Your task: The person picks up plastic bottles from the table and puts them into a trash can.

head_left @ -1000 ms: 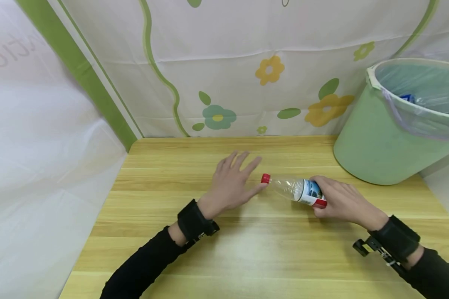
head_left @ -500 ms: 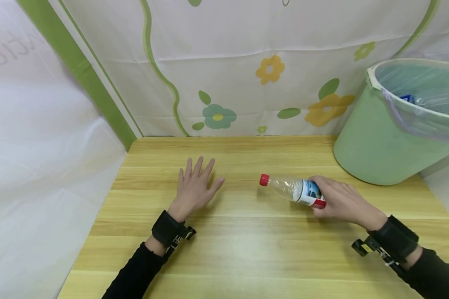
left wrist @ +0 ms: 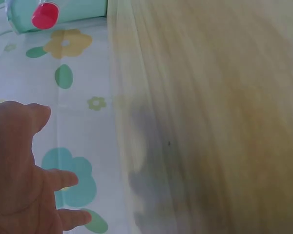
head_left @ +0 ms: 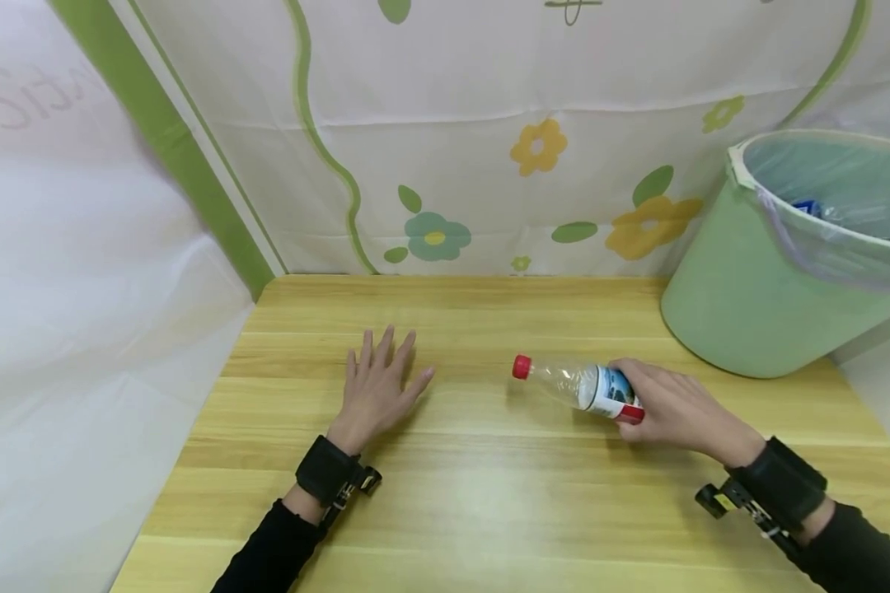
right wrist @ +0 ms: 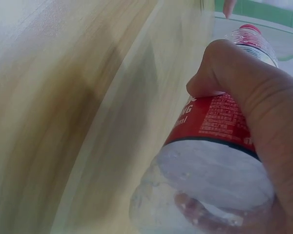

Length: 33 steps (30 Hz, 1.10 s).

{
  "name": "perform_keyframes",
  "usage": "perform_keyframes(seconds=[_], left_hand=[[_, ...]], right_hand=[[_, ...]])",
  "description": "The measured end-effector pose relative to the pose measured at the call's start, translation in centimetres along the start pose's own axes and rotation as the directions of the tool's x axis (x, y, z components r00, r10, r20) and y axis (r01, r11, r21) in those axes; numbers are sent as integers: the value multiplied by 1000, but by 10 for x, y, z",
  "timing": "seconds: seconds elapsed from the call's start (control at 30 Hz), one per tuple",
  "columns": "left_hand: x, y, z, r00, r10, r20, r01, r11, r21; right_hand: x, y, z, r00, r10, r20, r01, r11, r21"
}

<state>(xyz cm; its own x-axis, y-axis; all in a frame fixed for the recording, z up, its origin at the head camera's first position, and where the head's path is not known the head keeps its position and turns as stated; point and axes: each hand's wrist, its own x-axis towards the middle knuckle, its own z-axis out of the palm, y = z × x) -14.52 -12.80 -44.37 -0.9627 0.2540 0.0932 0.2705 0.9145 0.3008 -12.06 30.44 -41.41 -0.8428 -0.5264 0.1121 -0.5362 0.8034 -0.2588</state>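
Observation:
A clear plastic bottle [head_left: 569, 382] with a red cap and a blue, white and red label is tilted on its side above the wooden table. My right hand [head_left: 678, 412] grips it around the label. In the right wrist view the thumb [right wrist: 234, 68] crosses the red part of the label, and the bottle's clear base [right wrist: 200, 190] faces the camera. To the left, my left hand [head_left: 377, 391] holds nothing, its fingers spread over the table. In the left wrist view the bottle's red cap [left wrist: 45, 15] shows at the top, apart from the left hand [left wrist: 19, 170].
A pale green bin [head_left: 771, 280] with a thin plastic liner stands at the back right. Inside it lies a clear bottle [head_left: 860, 216] with a blue cap. A flowered white curtain [head_left: 445, 148] hangs behind the wooden table [head_left: 445, 511].
My left hand has moved away from the bottle's cap, to the left and slightly nearer. The right hand keeps its grip on the bottle, almost in place. The head view has tipped slightly.

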Motion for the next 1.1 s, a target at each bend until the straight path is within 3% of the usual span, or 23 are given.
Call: perform_keyframes(seconds=[0.33,0.53,0.73,0.9,1.1], left_hand=[[1,2,2,1000,6,-3,-6,1000,-4],[2,1,3,1000,-1,5,1,1000,-22],[2,0,3,1000,0,15,1,999,-46],[3,-1,3,1000,-4,12,5,999,-52],[4,-1,4,1000,5,15,-4,999,-49]], right_hand=[[1,0,-4,1000,-14,5,13,1000,10],[5,1,-22,1000,-29,2,29,1000,-1],[6,2,-66,999,-47,14,48,998,-47],[8,5,-110,993,-106,-59,97,985,-141],[7,5,-168,990,-40,-132,6,968,-249]])
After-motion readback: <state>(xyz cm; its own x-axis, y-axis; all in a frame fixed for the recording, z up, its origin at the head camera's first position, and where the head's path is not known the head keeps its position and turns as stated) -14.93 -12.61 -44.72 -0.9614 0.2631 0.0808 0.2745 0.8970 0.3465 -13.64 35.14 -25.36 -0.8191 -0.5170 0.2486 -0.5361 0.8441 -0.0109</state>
